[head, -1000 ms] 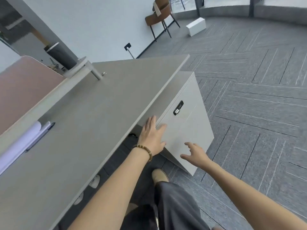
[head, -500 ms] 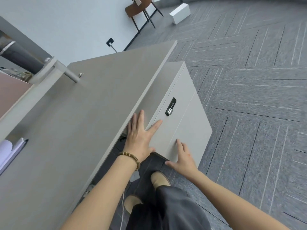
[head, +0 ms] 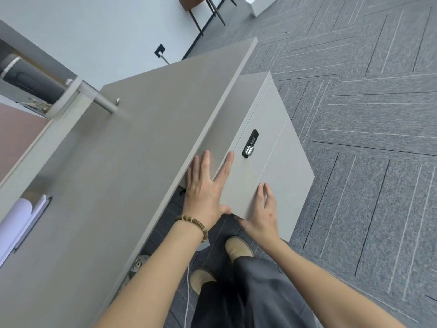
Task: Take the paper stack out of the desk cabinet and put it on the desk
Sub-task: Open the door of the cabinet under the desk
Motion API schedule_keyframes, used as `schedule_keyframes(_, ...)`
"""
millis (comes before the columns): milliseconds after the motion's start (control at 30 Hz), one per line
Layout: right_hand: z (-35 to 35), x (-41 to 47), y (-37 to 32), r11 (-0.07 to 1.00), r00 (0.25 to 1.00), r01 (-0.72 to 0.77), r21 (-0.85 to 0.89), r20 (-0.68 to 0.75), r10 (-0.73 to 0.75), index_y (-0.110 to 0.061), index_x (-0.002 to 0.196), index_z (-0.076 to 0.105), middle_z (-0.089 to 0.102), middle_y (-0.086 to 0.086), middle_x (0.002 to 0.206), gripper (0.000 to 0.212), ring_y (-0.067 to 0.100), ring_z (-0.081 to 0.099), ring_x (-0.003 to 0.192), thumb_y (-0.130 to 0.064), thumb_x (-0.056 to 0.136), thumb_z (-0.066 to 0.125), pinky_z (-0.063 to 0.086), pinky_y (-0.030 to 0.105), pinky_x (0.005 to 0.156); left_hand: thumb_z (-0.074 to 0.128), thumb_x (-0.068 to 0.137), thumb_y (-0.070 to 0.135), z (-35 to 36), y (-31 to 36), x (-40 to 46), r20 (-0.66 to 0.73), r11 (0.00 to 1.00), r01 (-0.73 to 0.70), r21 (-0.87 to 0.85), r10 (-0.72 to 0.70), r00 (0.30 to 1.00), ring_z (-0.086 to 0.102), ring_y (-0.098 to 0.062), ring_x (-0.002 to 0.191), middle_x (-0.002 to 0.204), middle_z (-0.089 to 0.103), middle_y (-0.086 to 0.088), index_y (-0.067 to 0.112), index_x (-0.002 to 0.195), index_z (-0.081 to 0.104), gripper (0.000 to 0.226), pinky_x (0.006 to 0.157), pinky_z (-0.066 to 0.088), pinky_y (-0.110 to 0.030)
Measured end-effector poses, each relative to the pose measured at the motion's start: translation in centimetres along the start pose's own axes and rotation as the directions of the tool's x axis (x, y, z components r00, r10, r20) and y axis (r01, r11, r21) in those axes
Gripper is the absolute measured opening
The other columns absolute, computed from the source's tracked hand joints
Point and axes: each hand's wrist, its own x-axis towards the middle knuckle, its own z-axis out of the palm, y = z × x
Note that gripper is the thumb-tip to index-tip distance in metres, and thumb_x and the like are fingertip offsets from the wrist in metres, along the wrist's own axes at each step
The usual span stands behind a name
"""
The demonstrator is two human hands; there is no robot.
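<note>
A light grey desk cabinet [head: 283,150] stands under the right end of the grey desk [head: 118,185]. Its door is closed and carries a black combination lock [head: 250,143]. My left hand [head: 203,188] lies flat on the cabinet's top near corner, fingers spread, thumb at the corner edge. My right hand [head: 263,211] rests on the door face at its near edge, fingers together and pointing up, thumb curled round the edge. No paper stack shows; the cabinet's inside is hidden.
A white paper roll [head: 14,221] and a dark-edged folder lie at the desk's left. A black cylinder [head: 28,76] sits on the partition shelf. My shoes [head: 238,248] and a white cable [head: 188,292] are below the desk. A chair [head: 201,5] stands far back on grey carpet.
My right hand moved from the air onto the door's near edge. My left hand slid forward along the cabinet top and spread flat. The view came closer and tilted down.
</note>
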Motion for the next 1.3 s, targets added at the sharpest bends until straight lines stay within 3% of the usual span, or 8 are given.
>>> schedule_keyframes(200,-1.5,0.3,0.8,0.996,0.996,0.065,-0.064,0.070,-0.060,-0.013,0.156,0.005,0.010,0.012,0.163,0.121,0.028,0.012,0.149,-0.045,0.062,0.075,0.023,0.043,0.120,0.089,0.063,0.042,0.0,0.1,0.0,0.011,1.000,0.014,-0.004,-0.014,1.000,-0.005,-0.039,0.152,0.164,-0.006,-0.017,0.044,0.154,-0.013,0.137,0.124,0.006,-0.053)
schedule_keyframes(467,-4.5,-0.7,2.7,0.989,0.986,0.141,-0.047,0.090,-0.137,-0.016,0.157,0.008,0.016,0.011,0.162,0.118,0.027,0.019,0.148,-0.054,0.063,0.069,0.029,0.043,0.118,0.082,0.068,0.045,-0.6,0.4,0.0,0.059,0.999,0.045,-0.007,-0.044,0.997,-0.010,-0.036,0.152,0.165,-0.012,-0.014,0.048,0.149,-0.020,0.130,0.124,0.003,-0.052)
schedule_keyframes(633,-9.6,-1.7,5.2,0.978,0.970,0.206,-0.028,0.141,-0.200,-0.024,0.156,0.017,0.034,0.002,0.143,0.110,0.020,0.037,0.132,-0.053,0.062,0.068,0.050,0.037,0.099,0.079,0.065,0.057,-1.6,0.8,-0.2,0.142,0.997,0.082,-0.009,-0.080,0.987,-0.017,-0.036,0.151,0.164,-0.020,-0.012,0.050,0.146,-0.027,0.133,0.123,-0.003,-0.051)
schedule_keyframes(833,-15.2,-2.6,6.9,0.970,0.958,0.229,-0.079,0.193,-0.210,-0.034,0.153,0.018,0.045,-0.003,0.128,0.098,0.021,0.052,0.116,-0.054,0.067,0.062,0.052,0.037,0.089,0.082,0.060,0.057,-3.5,2.8,-0.2,0.272,0.982,0.186,-0.034,-0.170,0.947,-0.024,-0.034,0.149,0.162,-0.029,-0.009,0.048,0.146,-0.030,0.141,0.122,0.001,-0.051)
schedule_keyframes(1000,-20.7,-2.3,8.6,0.954,0.923,0.293,-0.061,0.279,-0.266,-0.043,0.148,0.034,0.047,-0.008,0.123,0.082,0.007,0.052,0.101,-0.041,0.071,0.063,0.052,0.029,0.086,0.080,0.057,0.061,-4.3,4.5,-1.3,0.306,0.971,0.235,-0.046,-0.210,0.928,-0.024,-0.031,0.150,0.163,-0.028,-0.008,0.036,0.154,-0.019,0.141,0.124,0.004,-0.049)
schedule_keyframes(1100,-24.0,-1.6,10.0,0.952,0.907,0.301,-0.054,0.324,-0.268,-0.046,0.147,0.037,0.048,-0.012,0.120,0.081,0.003,0.050,0.096,-0.035,0.072,0.065,0.043,0.020,0.082,0.078,0.059,0.064,-4.5,5.1,-2.0,0.313,0.966,0.249,-0.077,-0.213,0.926,-0.023,-0.030,0.150,0.163,-0.027,-0.007,0.033,0.155,-0.019,0.140,0.124,0.003,-0.048)
schedule_keyframes(1233,-28.2,-0.3,11.7,0.976,0.927,0.219,0.017,0.307,-0.214,-0.045,0.144,0.043,0.055,-0.011,0.123,0.081,0.007,0.058,0.104,-0.019,0.070,0.065,0.053,0.024,0.085,0.078,0.061,0.061,-4.9,5.8,-2.3,0.325,0.963,0.257,-0.086,-0.216,0.921,-0.022,-0.031,0.151,0.163,-0.026,-0.008,0.036,0.154,-0.019,0.138,0.124,0.004,-0.049)
schedule_keyframes(1300,-30.2,0.3,12.2,0.984,0.944,0.170,0.048,0.278,-0.177,-0.039,0.140,0.050,0.061,-0.008,0.124,0.076,0.008,0.061,0.109,-0.008,0.072,0.066,0.053,0.019,0.085,0.077,0.061,0.063,-4.8,6.2,-2.4,0.332,0.959,0.273,-0.075,-0.234,0.914,-0.022,-0.034,0.150,0.163,-0.027,-0.011,0.038,0.154,-0.020,0.136,0.124,0.003,-0.050)
